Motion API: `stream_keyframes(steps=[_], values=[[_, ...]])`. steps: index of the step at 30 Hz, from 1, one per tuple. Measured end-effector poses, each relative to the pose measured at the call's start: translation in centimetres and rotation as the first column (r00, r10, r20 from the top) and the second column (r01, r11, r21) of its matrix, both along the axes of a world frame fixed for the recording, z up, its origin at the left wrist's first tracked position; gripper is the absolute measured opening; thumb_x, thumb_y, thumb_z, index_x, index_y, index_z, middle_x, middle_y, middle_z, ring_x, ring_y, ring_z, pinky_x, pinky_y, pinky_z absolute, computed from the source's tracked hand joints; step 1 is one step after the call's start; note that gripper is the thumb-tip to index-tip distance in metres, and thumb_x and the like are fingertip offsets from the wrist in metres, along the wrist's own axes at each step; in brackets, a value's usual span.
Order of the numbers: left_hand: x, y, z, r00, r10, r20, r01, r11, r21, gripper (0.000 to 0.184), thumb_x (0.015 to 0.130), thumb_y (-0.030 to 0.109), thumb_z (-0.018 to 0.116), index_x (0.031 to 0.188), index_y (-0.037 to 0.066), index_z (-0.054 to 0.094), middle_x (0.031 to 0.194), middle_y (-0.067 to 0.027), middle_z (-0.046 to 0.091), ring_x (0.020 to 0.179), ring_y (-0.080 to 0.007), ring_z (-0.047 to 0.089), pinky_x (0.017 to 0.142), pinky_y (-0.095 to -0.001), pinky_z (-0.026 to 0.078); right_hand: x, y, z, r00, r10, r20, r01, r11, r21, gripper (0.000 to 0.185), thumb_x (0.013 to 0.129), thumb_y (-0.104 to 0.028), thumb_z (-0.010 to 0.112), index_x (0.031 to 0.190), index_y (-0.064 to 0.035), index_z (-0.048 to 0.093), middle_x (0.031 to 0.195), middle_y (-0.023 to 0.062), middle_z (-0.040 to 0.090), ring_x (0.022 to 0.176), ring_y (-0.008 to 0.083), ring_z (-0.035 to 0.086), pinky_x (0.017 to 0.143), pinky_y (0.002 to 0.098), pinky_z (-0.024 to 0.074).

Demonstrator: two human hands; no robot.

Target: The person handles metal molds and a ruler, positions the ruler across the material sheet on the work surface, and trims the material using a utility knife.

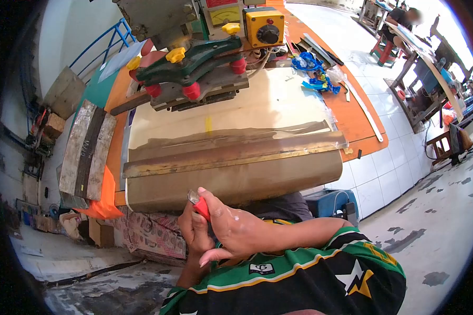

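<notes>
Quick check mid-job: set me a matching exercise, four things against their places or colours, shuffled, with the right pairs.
1. Small tool
2. Dial box
3. Long strip
4. Crumpled wrappers

A. Lying across the brown sheet
B. Red, in the right hand
C. Blue, towards the right side of the orange tabletop
D. Yellow, with a black knob

Pairs: 1-B, 2-D, 3-A, 4-C

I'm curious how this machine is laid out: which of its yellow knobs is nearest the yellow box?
The rightmost yellow knob, highest in the picture. The middle knob and leftmost knob sit farther from the yellow box.
</notes>
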State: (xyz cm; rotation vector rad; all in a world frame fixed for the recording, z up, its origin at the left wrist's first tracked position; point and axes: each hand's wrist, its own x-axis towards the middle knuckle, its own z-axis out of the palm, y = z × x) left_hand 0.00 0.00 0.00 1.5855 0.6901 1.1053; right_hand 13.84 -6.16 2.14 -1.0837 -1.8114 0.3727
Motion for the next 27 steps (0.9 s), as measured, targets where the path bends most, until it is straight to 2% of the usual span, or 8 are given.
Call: stream_keyframes(steps=[6, 8, 11, 15, 17, 21, 23, 27], values=[[0.7, -0.1, 1.2, 1.000, 0.006, -0.024, -0.005, 1.000, 0.021, 0.061, 0.105, 0.057, 0.044, 0.115, 0.000, 0.063, 0.094, -0.0047, 0.064, 0.085, -0.0140, 0.058, 0.074, -0.0307, 0.045, 0.6, -0.1, 0.4, 1.000, 0.003, -0.030, -0.006, 0.996, -0.088, 0.125, 0.082, -0.070, 0.067, 0.147, 0.0216, 0.011, 0.144, 0.0460, 0.034, 0.120, 0.0541, 0.056, 0.099, 0.0452, 0.0511], [1.0, 0.0, 1.6, 0.985, 0.099, -0.143, -0.081, 0.989, 0.126, 0.065, 0.104, 0.058, 0.044, 0.107, -0.004, 0.063, 0.080, -0.0081, 0.060, 0.073, -0.0139, 0.054, 0.064, -0.0306, 0.043, 1.3, -0.1, 0.8, 0.993, 0.049, -0.106, -0.074, 0.967, -0.245, 0.116, 0.088, -0.068, 0.065, 0.152, 0.0134, 0.012, 0.142, 0.0425, 0.040, 0.116, 0.0526, 0.058, 0.096, 0.0479, 0.0515], [0.9, 0.6, 1.7, 0.979, 0.100, -0.177, -0.060, 0.974, 0.218, 0.064, 0.103, 0.058, 0.047, 0.106, -0.003, 0.063, 0.079, -0.0088, 0.060, 0.072, -0.0155, 0.056, 0.065, -0.0316, 0.045, 1.9, 0.3, 0.8, 0.990, 0.059, -0.129, -0.092, 0.960, -0.264, 0.105, 0.094, -0.061, 0.060, 0.155, 0.0076, 0.010, 0.135, 0.0397, 0.048, 0.111, 0.0537, 0.060, 0.092, 0.0510, 0.0529], [1.0, 1.0, 1.9, 0.951, 0.187, -0.245, -0.091, 0.930, 0.355, 0.062, 0.103, 0.059, 0.048, 0.107, -0.001, 0.062, 0.086, -0.0118, 0.063, 0.075, -0.0212, 0.062, 0.068, -0.0353, 0.049, 2.1, 0.4, 0.9, 0.980, 0.064, -0.188, -0.125, 0.933, -0.338, 0.099, 0.097, -0.059, 0.057, 0.157, 0.0032, 0.010, 0.137, 0.0398, 0.047, 0.112, 0.0551, 0.059, 0.093, 0.0537, 0.0516], [0.8, 1.3, 2.1, 0.945, 0.182, -0.272, -0.069, 0.924, 0.377, 0.059, 0.103, 0.057, 0.048, 0.106, 0.000, 0.062, 0.086, -0.0127, 0.062, 0.075, -0.0247, 0.063, 0.068, -0.0367, 0.049, 1.8, 0.5, 0.2, 0.976, 0.063, -0.209, -0.130, 0.938, -0.321, 0.101, 0.097, -0.064, 0.054, 0.159, 0.0009, 0.009, 0.143, 0.0370, 0.043, 0.116, 0.0540, 0.058, 0.095, 0.0509, 0.0504], [0.7, 1.6, 2.0, 0.931, 0.187, -0.313, -0.023, 0.887, 0.462, 0.053, 0.105, 0.052, 0.046, 0.103, 0.001, 0.062, 0.086, -0.0152, 0.059, 0.076, -0.0342, 0.063, 0.067, -0.0397, 0.049, 1.7, 0.6, 0.2, 0.973, 0.063, -0.221, -0.126, 0.951, -0.281, 0.096, 0.099, -0.061, 0.052, 0.157, 0.0027, 0.009, 0.134, 0.0406, 0.050, 0.111, 0.0566, 0.059, 0.092, 0.0559, 0.0509], [1.0, 1.5, 2.1, 0.928, 0.207, -0.310, -0.039, 0.881, 0.471, 0.052, 0.106, 0.051, 0.045, 0.101, 0.001, 0.063, 0.085, -0.0153, 0.059, 0.075, -0.0350, 0.062, 0.065, -0.0405, 0.048, 2.1, 0.3, 1.2, 0.970, 0.089, -0.224, -0.190, 0.854, -0.484, 0.097, 0.099, -0.064, 0.050, 0.154, 0.0055, 0.011, 0.130, 0.0428, 0.050, 0.110, 0.0577, 0.059, 0.091, 0.0554, 0.0512], [2.0, 1.4, 2.1, 0.940, 0.232, -0.251, -0.082, 0.866, 0.493, 0.054, 0.106, 0.050, 0.044, 0.095, 0.001, 0.063, 0.079, -0.0152, 0.057, 0.068, -0.0351, 0.061, 0.061, -0.0421, 0.046, 2.0, -0.2, 1.4, 0.976, 0.072, -0.206, -0.161, 0.875, -0.457, 0.100, 0.098, -0.065, 0.051, 0.152, 0.0086, 0.012, 0.127, 0.0448, 0.050, 0.110, 0.0583, 0.059, 0.092, 0.0539, 0.0516]])
